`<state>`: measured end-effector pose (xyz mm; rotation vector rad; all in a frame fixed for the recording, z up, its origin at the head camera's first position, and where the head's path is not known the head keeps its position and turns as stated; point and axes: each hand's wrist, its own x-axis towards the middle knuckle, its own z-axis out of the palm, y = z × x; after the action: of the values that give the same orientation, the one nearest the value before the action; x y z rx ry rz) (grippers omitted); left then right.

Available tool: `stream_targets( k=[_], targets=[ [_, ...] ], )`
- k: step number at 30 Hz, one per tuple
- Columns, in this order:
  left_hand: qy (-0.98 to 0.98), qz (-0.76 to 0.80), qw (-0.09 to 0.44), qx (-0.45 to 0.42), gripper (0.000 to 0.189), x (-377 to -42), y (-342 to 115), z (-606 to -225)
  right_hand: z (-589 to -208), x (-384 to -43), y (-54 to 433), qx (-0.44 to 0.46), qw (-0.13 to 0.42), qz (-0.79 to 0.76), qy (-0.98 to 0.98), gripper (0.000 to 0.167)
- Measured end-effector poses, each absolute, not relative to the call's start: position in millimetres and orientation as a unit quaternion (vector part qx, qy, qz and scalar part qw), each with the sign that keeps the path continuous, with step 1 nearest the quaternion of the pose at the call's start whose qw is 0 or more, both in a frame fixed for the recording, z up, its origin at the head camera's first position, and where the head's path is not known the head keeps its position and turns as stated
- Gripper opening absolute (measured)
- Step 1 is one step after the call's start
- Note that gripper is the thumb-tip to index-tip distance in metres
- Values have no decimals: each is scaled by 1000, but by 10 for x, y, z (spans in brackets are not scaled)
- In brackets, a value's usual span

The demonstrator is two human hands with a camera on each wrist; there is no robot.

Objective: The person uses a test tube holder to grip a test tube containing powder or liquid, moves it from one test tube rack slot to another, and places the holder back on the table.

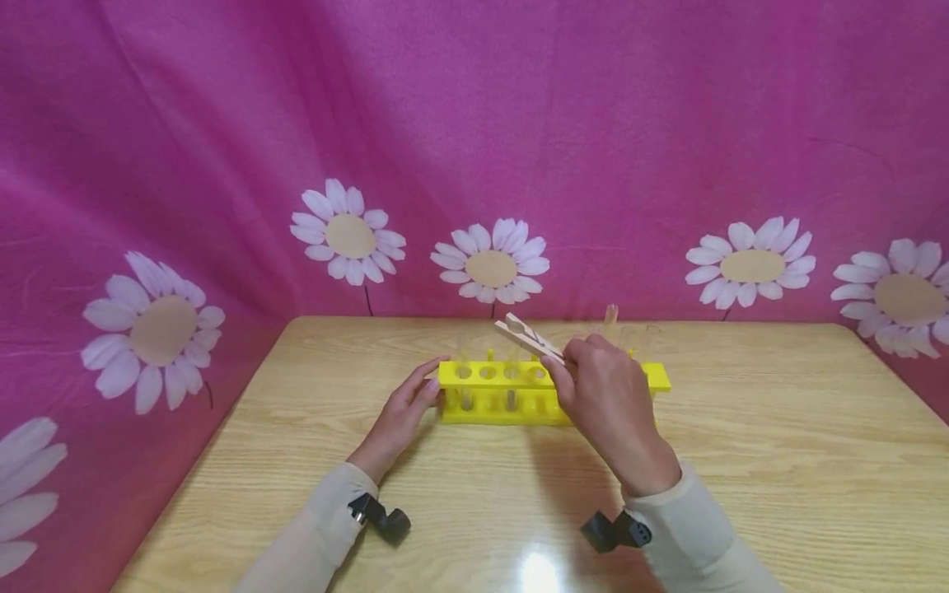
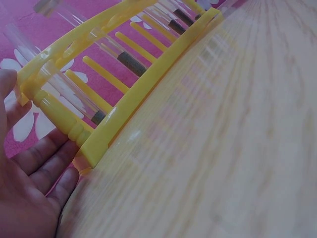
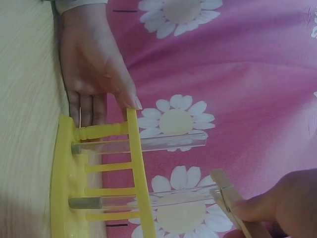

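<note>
Pinching the wooden clothespin (image 1: 528, 336) in the right grip (image 1: 606, 402) above the yellow test-tube rack (image 1: 493, 418), while the left grip (image 1: 402, 413), fingers spread, is touching its end.

Pale beige sleeves (image 1: 700, 527) with black wrist cameras (image 1: 389, 525)

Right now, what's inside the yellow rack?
The yellow rack holds clear tubes, several with dark contents at the bottom. In the head view, the right hand covers much of the rack's right half, hiding holes there from that view.
</note>
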<state>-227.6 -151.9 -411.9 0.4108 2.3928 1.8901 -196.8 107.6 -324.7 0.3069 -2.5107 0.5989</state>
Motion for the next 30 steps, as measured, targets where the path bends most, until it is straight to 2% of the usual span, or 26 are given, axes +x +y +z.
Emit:
stream_targets(
  k=[17,30],
  targets=[
    [771,621,36,134,45,-2292,-1517,-4138,-3245,-1990,1082,95,166,201,-961,22],
    [765,628,31,139,44,-2291,-1513,-4143,-3270,-2000,1069,86,147,192,-967,23]
  ],
)
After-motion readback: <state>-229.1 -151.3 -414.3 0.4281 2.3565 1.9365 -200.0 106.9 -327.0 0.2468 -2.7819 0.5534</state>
